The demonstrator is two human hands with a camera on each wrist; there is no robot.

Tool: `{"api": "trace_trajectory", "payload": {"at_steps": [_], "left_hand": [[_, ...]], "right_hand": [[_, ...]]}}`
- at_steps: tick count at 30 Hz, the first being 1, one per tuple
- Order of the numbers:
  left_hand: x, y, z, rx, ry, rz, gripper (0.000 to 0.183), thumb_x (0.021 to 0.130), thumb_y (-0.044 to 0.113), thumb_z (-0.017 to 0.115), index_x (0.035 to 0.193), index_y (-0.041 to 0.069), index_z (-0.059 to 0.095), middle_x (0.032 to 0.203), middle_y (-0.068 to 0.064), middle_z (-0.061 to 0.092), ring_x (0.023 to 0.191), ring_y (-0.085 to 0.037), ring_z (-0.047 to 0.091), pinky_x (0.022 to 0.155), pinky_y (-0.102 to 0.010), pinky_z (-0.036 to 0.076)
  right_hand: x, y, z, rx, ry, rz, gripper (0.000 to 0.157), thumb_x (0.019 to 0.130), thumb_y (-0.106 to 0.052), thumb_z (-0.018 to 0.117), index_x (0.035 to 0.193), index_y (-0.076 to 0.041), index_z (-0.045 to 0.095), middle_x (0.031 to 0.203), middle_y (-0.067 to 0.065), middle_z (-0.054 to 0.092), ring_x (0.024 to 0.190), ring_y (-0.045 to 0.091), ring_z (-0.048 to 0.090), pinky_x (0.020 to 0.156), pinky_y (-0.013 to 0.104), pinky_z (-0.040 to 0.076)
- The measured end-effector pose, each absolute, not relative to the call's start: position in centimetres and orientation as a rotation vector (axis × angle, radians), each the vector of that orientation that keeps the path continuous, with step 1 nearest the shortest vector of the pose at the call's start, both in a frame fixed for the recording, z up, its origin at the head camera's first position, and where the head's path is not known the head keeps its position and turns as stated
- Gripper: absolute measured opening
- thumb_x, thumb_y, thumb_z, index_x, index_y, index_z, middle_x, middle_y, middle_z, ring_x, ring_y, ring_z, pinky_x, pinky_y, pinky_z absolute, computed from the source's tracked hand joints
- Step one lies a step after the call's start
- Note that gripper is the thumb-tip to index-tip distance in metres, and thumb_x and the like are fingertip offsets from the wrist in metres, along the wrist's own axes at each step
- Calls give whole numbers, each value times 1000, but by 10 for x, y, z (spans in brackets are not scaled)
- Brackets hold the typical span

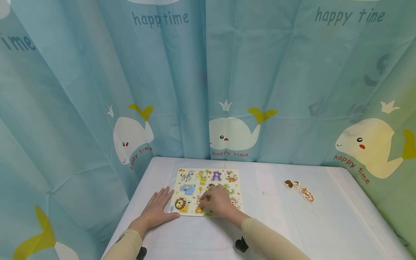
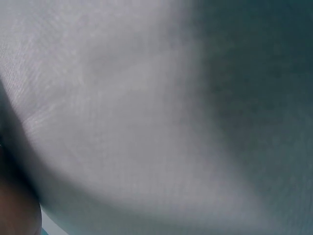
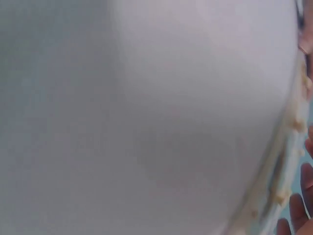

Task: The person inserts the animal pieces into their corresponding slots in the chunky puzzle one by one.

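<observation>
A white animal puzzle board (image 1: 191, 183) lies on the table, with a zebra, giraffe, purple bear, tiger, blue elephant and lion among its pictures. My right hand (image 1: 217, 200) reaches over its lower middle. Thumb and fingers pinch at a small orange kangaroo puzzle piece (image 1: 199, 208) in the bottom row; the hand covers part of it and the neighbouring pictures. Spread flat, my left hand (image 1: 158, 210) rests on the table, fingertips and thumb at the board's left edge. In the right wrist view, fingers (image 3: 298, 213) and the board's edge (image 3: 281, 181) show at the far right.
Two loose puzzle pieces lie to the right on the table: a brown-and-cream hedgehog-like one (image 1: 291, 184) and an orange one (image 1: 307, 195). A white cloth covers the table (image 1: 269, 224). Blue curtains (image 1: 182, 79) with whales hang behind. The left wrist view is mostly blurred cloth (image 2: 122, 122).
</observation>
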State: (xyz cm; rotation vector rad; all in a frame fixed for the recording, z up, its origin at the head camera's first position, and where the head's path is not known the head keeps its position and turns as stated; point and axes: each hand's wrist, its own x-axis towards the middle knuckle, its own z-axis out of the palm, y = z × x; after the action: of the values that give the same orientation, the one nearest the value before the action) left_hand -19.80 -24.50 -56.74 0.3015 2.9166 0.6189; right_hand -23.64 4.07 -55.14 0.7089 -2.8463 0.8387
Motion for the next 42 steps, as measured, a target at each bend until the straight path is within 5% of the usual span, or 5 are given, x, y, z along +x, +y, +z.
{"api": "trace_trajectory", "payload": {"at_steps": [10,42], "left_hand": [[-197,-246,-566,294,2906,643,111,78,71,73,160,8,33,168,-17,23,155,-37,15,126,-55,8],[-196,-245,-567,328,2927,634,110,80,71,71,160,6,32,168,-18,23,155,-38,15,126,-56,6]], "right_hand": [[-246,71,-528,615,-2791,996,15,88,-28,82,99,-19,83,94,-8,72,97,19,59,91,46,46],[-256,200,-528,189,-2786,891,28,94,-33,74,114,-13,78,121,13,69,119,39,53,97,63,41]]}}
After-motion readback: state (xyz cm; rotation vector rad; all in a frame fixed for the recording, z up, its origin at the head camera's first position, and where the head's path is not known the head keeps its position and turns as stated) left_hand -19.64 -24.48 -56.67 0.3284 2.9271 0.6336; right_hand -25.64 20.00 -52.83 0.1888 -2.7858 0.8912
